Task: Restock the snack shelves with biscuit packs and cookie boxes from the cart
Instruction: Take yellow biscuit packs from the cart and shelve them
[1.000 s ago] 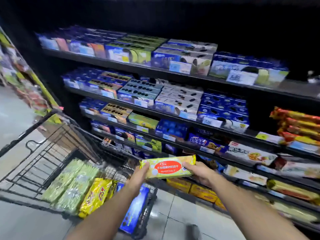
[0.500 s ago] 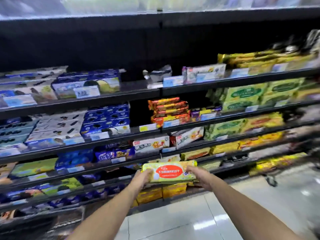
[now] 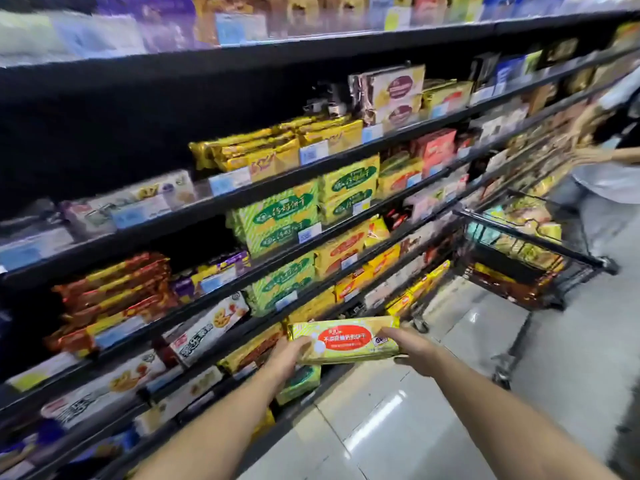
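Your left hand [image 3: 289, 353] grips biscuit pack [image 3: 343, 340] left end | your right hand [image 3: 412, 346] grips right end | pack level, near lower shelves [image 3: 242, 336] | cart [image 3: 526, 244] far right

1. The biscuit pack [image 3: 344, 339] wears a shiny yellow plastic film wrapper that catches the light.
2. The shelves [image 3: 311, 53] look like black, matt-painted metal.
3. The floor [image 3: 398, 427] is smooth pale tile, glossy with reflections.
4. The cart [image 3: 530, 239] is black wire metal.
5. The white boxes [image 3: 207, 327] look like smooth printed cardboard.
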The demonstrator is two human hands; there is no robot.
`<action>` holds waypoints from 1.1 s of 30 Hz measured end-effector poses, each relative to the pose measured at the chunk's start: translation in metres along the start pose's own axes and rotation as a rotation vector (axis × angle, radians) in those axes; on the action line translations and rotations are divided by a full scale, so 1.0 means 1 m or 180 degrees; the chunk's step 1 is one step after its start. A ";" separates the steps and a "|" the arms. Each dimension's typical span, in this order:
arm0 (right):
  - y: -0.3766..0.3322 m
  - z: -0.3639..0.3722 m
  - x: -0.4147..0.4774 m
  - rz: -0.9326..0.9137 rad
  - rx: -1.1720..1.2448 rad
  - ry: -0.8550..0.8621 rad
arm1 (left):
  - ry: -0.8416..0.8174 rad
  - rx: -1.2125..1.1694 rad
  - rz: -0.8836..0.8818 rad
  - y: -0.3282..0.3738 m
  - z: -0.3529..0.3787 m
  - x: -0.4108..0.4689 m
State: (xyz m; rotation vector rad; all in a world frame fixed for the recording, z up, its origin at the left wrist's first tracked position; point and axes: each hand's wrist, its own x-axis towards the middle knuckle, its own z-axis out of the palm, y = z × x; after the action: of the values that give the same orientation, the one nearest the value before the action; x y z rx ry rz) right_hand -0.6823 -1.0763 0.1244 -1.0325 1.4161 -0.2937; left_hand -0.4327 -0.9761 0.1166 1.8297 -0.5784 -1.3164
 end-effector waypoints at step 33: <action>-0.159 -0.319 0.144 -0.0653 0.0868 0.1558 | -0.1293 0.0489 0.1463 0.293 0.299 0.227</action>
State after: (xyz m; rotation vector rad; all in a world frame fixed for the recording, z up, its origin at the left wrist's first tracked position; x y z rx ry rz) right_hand -0.8761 -1.3997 0.1991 -0.9134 1.6446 -0.9141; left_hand -0.6063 -1.4146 0.1803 1.4226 -1.2646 -1.3476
